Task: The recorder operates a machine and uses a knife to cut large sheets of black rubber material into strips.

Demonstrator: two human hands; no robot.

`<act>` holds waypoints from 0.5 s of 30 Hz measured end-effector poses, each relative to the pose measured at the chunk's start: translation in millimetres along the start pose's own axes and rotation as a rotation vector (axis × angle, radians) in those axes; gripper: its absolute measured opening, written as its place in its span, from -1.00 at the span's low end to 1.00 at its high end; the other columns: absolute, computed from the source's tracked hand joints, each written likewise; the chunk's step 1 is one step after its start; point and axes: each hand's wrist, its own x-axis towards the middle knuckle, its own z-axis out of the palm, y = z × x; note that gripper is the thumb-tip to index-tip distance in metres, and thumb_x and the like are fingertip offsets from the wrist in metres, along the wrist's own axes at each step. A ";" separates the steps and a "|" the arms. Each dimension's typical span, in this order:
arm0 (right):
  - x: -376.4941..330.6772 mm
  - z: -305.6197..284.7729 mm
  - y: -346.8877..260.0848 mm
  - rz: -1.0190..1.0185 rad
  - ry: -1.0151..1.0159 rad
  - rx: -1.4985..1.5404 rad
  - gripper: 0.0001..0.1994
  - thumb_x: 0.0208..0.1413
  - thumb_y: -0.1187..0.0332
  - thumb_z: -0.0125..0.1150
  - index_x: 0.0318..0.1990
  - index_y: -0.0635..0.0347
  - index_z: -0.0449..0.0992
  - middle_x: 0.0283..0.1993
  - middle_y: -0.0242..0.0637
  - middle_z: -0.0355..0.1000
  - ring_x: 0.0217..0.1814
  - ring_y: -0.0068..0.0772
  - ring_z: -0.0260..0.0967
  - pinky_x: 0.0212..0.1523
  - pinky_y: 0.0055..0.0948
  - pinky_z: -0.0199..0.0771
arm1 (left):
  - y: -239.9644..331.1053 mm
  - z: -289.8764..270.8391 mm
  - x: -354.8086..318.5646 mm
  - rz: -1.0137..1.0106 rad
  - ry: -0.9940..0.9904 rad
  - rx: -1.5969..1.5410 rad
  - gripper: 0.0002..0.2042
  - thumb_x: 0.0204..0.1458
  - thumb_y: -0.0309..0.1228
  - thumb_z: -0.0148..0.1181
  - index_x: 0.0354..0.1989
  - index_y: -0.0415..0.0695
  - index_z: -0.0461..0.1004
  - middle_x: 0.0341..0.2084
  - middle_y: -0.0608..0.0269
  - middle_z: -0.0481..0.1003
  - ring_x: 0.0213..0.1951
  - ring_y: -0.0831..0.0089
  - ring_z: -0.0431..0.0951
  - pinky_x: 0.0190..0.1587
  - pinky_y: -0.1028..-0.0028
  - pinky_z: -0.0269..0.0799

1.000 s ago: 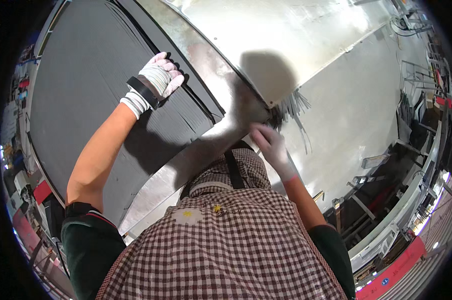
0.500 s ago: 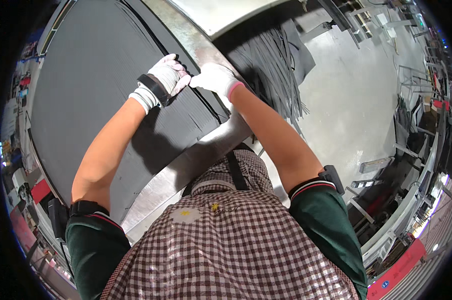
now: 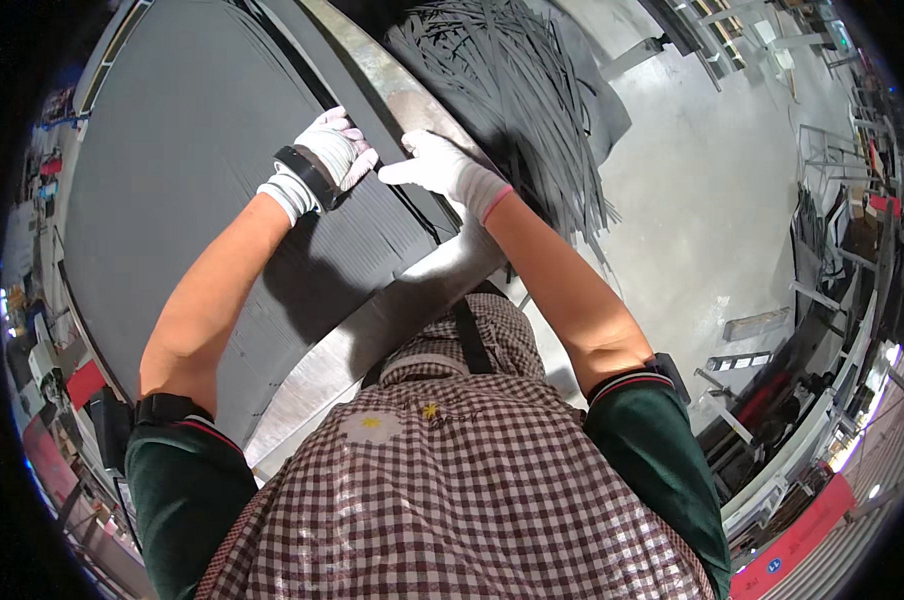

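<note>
Holds the left hand (image 3: 322, 150) curled over the dark slit (image 3: 294, 64) along the right side of the grey sheeting (image 3: 192, 150), with fingertips hidden; cannot tell of any grip beneath. Just beside, spreads the right hand (image 3: 442, 168) open, with thumb out to the left and fingers toward the far side, at the narrow grey strip (image 3: 317, 42) between slit and metal rim (image 3: 419, 112). Compared with half a second ago, shows a clear gap between thumb and left hand in place of near-contact: still has both hands at the strip, but no longer together on one spot. Farther right, beyond the rim, has a tangled pile of loose offcuts (image 3: 532, 100), now without the pale panel above, then grey floor (image 3: 692, 200).
</note>
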 end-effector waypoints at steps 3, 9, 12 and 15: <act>-25.6 -2.5 -19.7 0.089 -0.019 0.063 -0.08 -0.11 0.16 0.46 0.34 0.48 0.10 0.25 0.10 0.30 0.24 -0.19 0.30 0.22 -0.35 0.28 | 0.9 -10.9 -1.2 -0.027 -0.133 -0.034 -0.78 0.11 -0.21 0.02 -0.36 -0.01 0.56 -0.45 0.24 0.51 -0.19 0.16 0.48 0.27 0.17 0.14; -61.1 -4.8 -12.5 0.083 -0.103 0.256 -0.22 0.03 0.26 0.37 0.36 0.32 0.12 0.35 -0.06 0.20 0.36 -0.27 0.18 0.32 -0.33 0.19 | -4.3 -25.5 9.9 -0.005 -0.340 -0.044 -0.68 0.18 -0.18 -0.05 -0.15 -0.06 0.59 -0.18 0.12 0.57 0.04 0.06 0.46 0.26 0.15 0.19; -57.3 22.3 4.6 -0.075 0.237 0.334 -0.36 -0.06 0.10 0.43 0.11 0.34 0.40 -0.01 -0.03 0.49 -0.04 -0.23 0.48 -0.02 -0.28 0.46 | -5.7 -24.2 24.9 0.051 -0.480 0.020 -0.71 0.16 -0.21 -0.07 -0.17 -0.01 0.58 -0.14 0.22 0.56 0.06 0.13 0.40 0.16 0.16 0.24; -52.4 29.6 7.8 -0.047 0.342 0.112 -0.42 -0.04 -0.04 0.36 -0.02 0.26 0.46 -0.25 -0.06 0.53 -0.19 -0.10 0.53 -0.12 -0.24 0.49 | -9.4 -7.3 12.2 0.026 -0.264 -0.138 -0.74 0.10 -0.25 -0.03 -0.14 0.03 0.56 -0.05 0.29 0.54 0.10 0.16 0.34 0.25 0.08 0.08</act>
